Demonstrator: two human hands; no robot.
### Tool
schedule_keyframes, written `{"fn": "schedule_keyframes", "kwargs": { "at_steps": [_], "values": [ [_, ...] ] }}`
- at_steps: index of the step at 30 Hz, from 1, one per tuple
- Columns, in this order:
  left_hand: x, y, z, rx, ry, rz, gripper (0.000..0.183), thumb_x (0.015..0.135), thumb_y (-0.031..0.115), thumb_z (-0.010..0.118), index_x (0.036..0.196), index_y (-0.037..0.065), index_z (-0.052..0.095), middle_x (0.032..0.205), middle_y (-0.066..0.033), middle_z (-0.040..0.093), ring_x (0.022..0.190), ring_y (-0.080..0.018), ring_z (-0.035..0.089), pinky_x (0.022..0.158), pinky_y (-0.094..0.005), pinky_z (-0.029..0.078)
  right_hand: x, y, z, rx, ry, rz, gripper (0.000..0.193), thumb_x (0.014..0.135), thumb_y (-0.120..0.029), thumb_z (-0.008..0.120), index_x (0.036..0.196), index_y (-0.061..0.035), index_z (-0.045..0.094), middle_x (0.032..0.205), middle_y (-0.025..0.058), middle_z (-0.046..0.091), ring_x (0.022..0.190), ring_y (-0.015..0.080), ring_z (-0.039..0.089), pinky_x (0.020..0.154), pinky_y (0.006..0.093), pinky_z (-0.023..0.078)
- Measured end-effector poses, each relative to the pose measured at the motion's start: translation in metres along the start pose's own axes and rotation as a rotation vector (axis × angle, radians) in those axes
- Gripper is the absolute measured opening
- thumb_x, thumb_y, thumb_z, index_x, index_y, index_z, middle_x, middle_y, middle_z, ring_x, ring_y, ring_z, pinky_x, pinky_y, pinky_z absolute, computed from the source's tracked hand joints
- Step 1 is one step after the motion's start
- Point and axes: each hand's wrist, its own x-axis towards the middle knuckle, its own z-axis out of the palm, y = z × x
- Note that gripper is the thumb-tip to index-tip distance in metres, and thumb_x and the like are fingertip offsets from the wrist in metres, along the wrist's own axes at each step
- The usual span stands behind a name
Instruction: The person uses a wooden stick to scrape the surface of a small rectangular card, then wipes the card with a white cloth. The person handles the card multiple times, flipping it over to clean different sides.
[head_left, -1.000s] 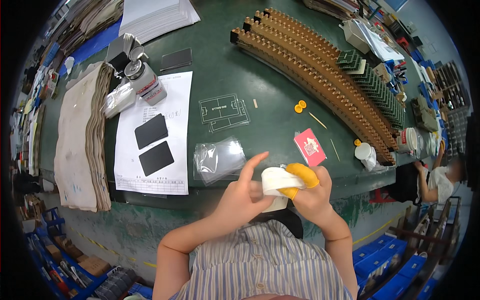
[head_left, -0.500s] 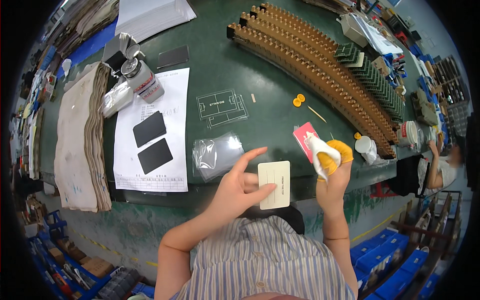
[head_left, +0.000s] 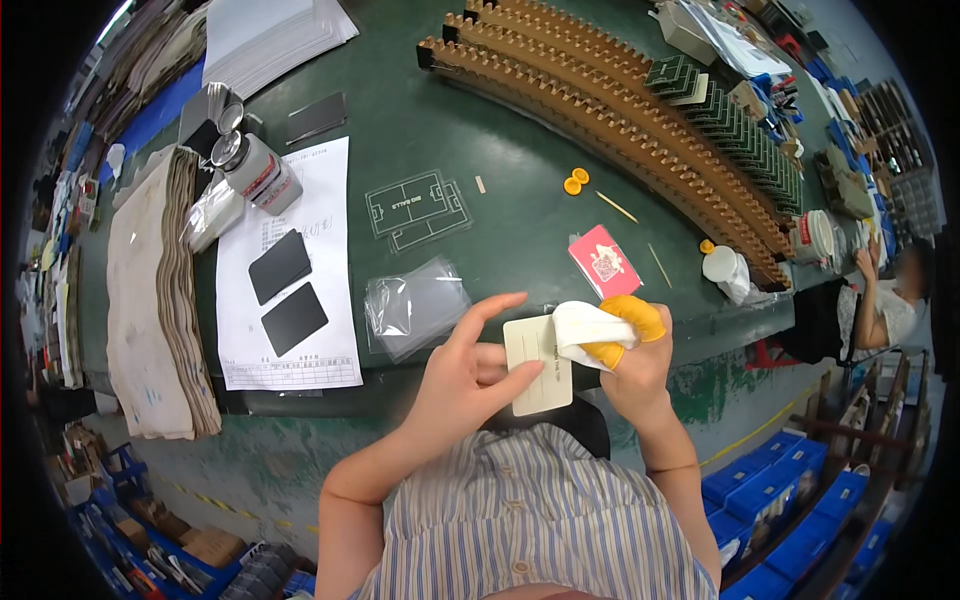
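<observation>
My left hand (head_left: 468, 370) grips a cream card (head_left: 532, 388) by its left side, thumb on the face and fingers behind. Its index finger points out past the card's top edge. Yellow finger cots cover some fingers of my right hand (head_left: 632, 362). That hand pinches a folded white cloth (head_left: 585, 330), which lies against the card's upper right part and hides it there. Just beyond the right hand, a red card (head_left: 605, 262) with a pale figure lies on the green table (head_left: 520, 240).
Clear plastic sleeves (head_left: 415, 305) and clear cards with white pitch lines (head_left: 412, 208) lie left of centre. Black cards (head_left: 295, 318) rest on a printed sheet (head_left: 240, 345) near a metal-topped bottle (head_left: 258, 175). Notched brown racks (head_left: 600, 125) hold green cards (head_left: 740, 130). A co-worker (head_left: 885, 290) is at far right.
My right hand has brought the white cloth left and down from beside the red card onto the cream card. The left hand still holds the card. The whole view has shifted slightly.
</observation>
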Motion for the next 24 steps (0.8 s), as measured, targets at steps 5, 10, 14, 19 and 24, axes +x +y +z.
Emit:
{"fn": "schedule_keyframes", "kwargs": {
  "at_steps": [5,10,14,19,24],
  "values": [
    [-0.004,0.007,0.001,-0.096,0.027,0.001,0.059,0.084,-0.005,0.06,0.135,0.003,0.032,0.092,-0.0149,0.068,0.088,-0.0162,0.066,0.076,-0.0256,0.052,-0.001,0.004,0.003,-0.035,0.077,0.051,0.034,0.063,-0.002,0.064,0.094,-0.0139,0.072,0.098,0.0058,0.061,0.081,0.0237,0.053,0.068,0.0337,0.041],
    [0.0,0.007,0.001,-0.128,0.036,-0.005,0.055,0.085,-0.004,0.061,0.133,0.002,0.034,0.095,-0.0151,0.068,0.088,-0.0169,0.067,0.077,-0.027,0.053,-0.007,0.01,0.001,0.051,0.071,0.078,0.038,0.061,0.0,0.063,0.098,-0.008,0.068,0.099,0.0103,0.057,0.087,0.0291,0.053,0.073,0.0352,0.042],
    [0.003,0.002,0.0,-0.168,0.013,-0.008,0.049,0.086,-0.002,0.06,0.129,0.002,0.037,0.098,-0.0141,0.067,0.09,-0.0163,0.066,0.078,-0.0274,0.052,-0.011,0.005,0.001,0.296,0.086,0.237,0.036,0.072,0.001,0.061,0.107,-0.0049,0.063,0.105,0.015,0.054,0.094,0.033,0.053,0.082,0.0364,0.042],
    [0.008,-0.004,-0.004,-0.21,0.023,0.025,0.041,0.085,-0.002,0.061,0.12,0.002,0.041,0.099,-0.013,0.067,0.09,-0.0156,0.065,0.077,-0.0281,0.053,-0.024,-0.002,0.004,0.898,0.129,0.7,0.041,0.086,-0.011,0.063,0.123,0.0007,0.05,0.11,0.0111,0.055,0.095,0.0228,0.055,0.083,0.032,0.044],
    [0.012,-0.008,-0.006,-0.23,0.05,0.036,0.038,0.083,-0.003,0.063,0.115,0.002,0.044,0.099,-0.0125,0.066,0.089,-0.0158,0.065,0.074,-0.0284,0.054,-0.038,0.012,0.006,1.719,0.107,0.907,0.047,0.086,-0.013,0.066,0.125,0.0016,0.047,0.104,0.0049,0.058,0.084,0.0108,0.056,0.07,0.0252,0.048]
  ]
}}
